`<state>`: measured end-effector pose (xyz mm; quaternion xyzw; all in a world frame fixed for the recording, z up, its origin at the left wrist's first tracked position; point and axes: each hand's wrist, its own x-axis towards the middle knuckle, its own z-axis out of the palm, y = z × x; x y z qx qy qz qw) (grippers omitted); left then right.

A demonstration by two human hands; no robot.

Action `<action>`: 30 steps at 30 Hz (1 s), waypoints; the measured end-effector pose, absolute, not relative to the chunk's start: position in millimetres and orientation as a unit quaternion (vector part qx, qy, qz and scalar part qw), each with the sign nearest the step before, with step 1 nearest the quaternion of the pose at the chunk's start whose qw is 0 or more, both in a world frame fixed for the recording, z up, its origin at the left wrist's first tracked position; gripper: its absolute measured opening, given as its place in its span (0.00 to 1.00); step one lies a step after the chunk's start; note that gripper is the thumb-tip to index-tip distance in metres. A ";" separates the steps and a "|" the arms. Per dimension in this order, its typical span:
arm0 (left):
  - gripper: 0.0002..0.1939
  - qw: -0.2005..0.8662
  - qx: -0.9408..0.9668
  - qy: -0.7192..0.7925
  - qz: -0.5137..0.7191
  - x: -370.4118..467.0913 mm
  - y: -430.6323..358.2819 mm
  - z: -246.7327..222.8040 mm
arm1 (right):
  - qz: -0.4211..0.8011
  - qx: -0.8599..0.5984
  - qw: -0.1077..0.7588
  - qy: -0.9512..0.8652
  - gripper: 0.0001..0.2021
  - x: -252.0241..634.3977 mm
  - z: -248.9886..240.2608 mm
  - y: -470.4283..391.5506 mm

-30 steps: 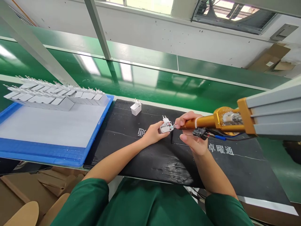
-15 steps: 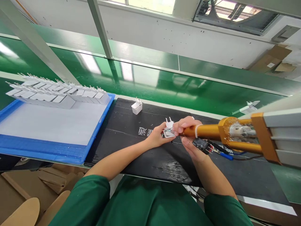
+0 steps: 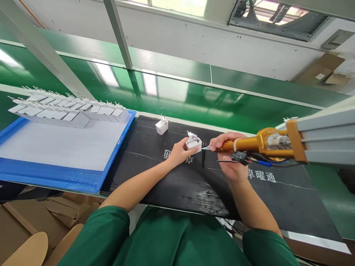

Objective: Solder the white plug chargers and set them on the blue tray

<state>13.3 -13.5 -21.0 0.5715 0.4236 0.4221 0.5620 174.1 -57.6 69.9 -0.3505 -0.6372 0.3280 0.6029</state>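
Note:
My left hand point(image 3: 180, 150) grips a small white plug charger case point(image 3: 195, 146) just above the black mat. Its pronged cap point(image 3: 191, 137) is tipped up, and thin wires show inside the open case. In my right hand point(image 3: 230, 159) is a gold-coloured dispensing gun point(image 3: 244, 145) with a fine pale nozzle, its tip beside the case's right side. A small black switch with wires hangs under the gun. Farther back on the mat stands another white charger point(image 3: 162, 126), prongs up and cap tilted.
A blue tray point(image 3: 112, 157) on the left holds rows of white chargers point(image 3: 63, 112) along its far side. The black mat point(image 3: 177, 194) covers the bench in front of me. A green ledge runs behind it. More white parts point(image 3: 290, 119) sit at far right, partly hidden by the gun.
The charger case has moved slightly left and up with my left hand. My right hand and the gun have drawn apart from it, and the nozzle tip now shows.

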 end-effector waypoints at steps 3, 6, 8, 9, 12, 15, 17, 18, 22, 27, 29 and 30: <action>0.23 0.595 0.539 0.425 0.419 8.4 -9.4 -16.4 | 0.306 -0.315 0.657 -0.613 0.21 179.3 66.6 -46.2; 0.24 0.624 0.520 0.407 0.419 6.3 -10.8 -8.4 | 0.233 -0.343 0.677 -0.608 0.20 193.1 58.4 -36.5; 0.25 0.636 0.518 0.393 0.416 6.0 -12.8 -4.1 | 0.161 -0.406 0.655 -0.616 0.21 207.0 53.1 -33.4; 0.26 0.640 0.519 0.388 0.413 6.0 -13.7 -2.7 | 0.121 -0.445 0.633 -0.622 0.21 215.0 51.0 -33.0; 0.27 0.647 0.526 0.377 0.403 6.4 -15.6 -1.6 | -0.007 -0.553 0.546 -0.629 0.20 239.6 46.5 -34.5; 0.27 0.647 0.532 0.376 0.395 6.8 -16.4 -2.8 | -0.072 -0.591 0.510 -0.620 0.19 260.2 42.1 -35.0; 0.27 0.646 0.536 0.379 0.390 6.8 -16.5 -3.8 | -0.072 -0.591 0.522 -0.610 0.20 270.2 37.6 -33.3; 0.26 0.645 0.538 0.380 0.388 6.7 -16.6 -4.2 | -0.068 -0.587 0.530 -0.608 0.21 274.1 34.9 -32.2; 0.27 0.640 0.549 0.383 0.378 5.0 -16.9 -6.0 | -0.055 -0.564 0.549 -0.614 0.28 282.4 22.9 -32.4; 0.27 0.621 0.565 0.394 0.374 2.7 -16.7 -6.6 | -0.221 -0.549 0.532 -0.606 0.28 272.6 14.5 -44.4; 0.28 0.619 0.565 0.400 0.371 2.2 -16.8 -5.4 | -0.208 -0.527 0.479 -0.671 0.22 262.8 12.1 -46.9; 0.28 0.619 0.566 0.401 0.368 2.1 -17.0 -4.6 | -0.171 -0.507 0.435 -0.724 0.20 257.2 10.4 -47.2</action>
